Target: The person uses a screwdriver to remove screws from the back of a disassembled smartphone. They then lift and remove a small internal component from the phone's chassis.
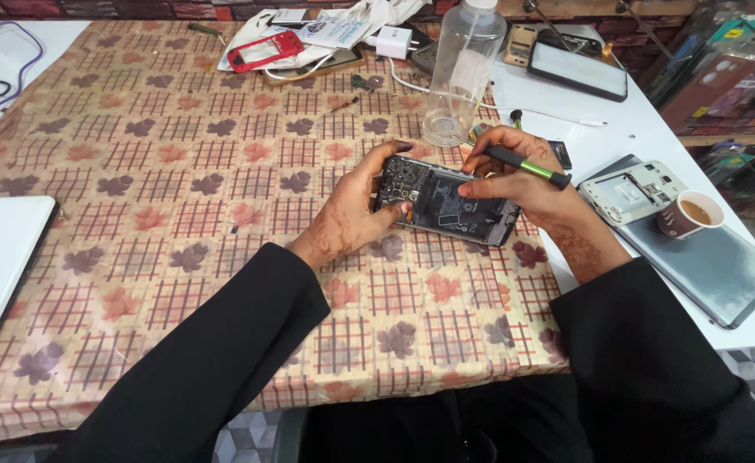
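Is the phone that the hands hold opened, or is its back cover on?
Open: the phone shows its bare circuit board and battery, with no back cover.

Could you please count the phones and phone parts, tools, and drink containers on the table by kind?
Phones and phone parts: 4 (opened phone, red frame, black phone, white phone shell)
Screwdrivers: 1
Drink containers: 2 (bottle, cup)
Total: 7

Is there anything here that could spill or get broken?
Maybe. The small paper cup of brown drink stands on a grey flat device close to the right hand; an elbow bump could tip it. The black screwdriver with a green band might slip and scratch the opened black phone with bare insides that the left hand steadies.
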